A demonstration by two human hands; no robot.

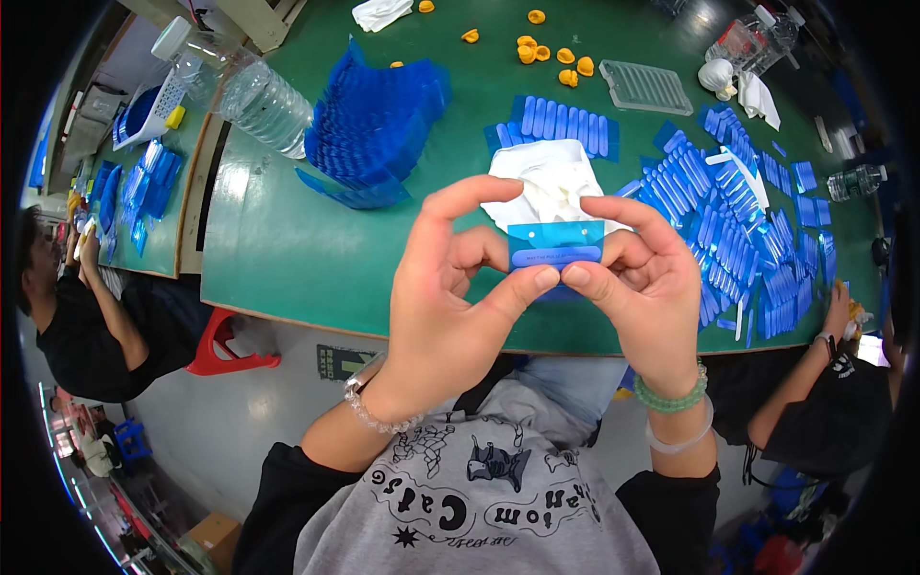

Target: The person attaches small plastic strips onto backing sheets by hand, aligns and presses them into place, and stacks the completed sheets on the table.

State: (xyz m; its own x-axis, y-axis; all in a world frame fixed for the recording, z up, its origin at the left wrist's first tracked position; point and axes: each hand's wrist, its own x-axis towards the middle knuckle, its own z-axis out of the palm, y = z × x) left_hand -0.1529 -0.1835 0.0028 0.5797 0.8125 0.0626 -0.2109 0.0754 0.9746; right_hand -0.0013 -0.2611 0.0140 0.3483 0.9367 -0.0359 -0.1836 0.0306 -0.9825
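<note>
Between both hands, just above the table's near edge, is a small blue strip (556,256) with a band of translucent blue film along its top. My left hand (460,278) pinches its left end between thumb and bent fingers. At the other end, my right hand (647,278) grips it the same way, the two thumb tips almost meeting at the lower edge. Behind the fingers lies a crumpled white cloth or tissue (546,172), partly hidden by them. Just beyond it is a sheet of blue rounded strips (565,125) set side by side.
The green table (278,240) bears a stack of blue film sheets (369,125), a water bottle (254,101), orange finger cots (527,53), a clear ribbed tray (647,86) and a large heap of blue strips (709,211). Other people sit left and right; a red stool (225,345) stands left.
</note>
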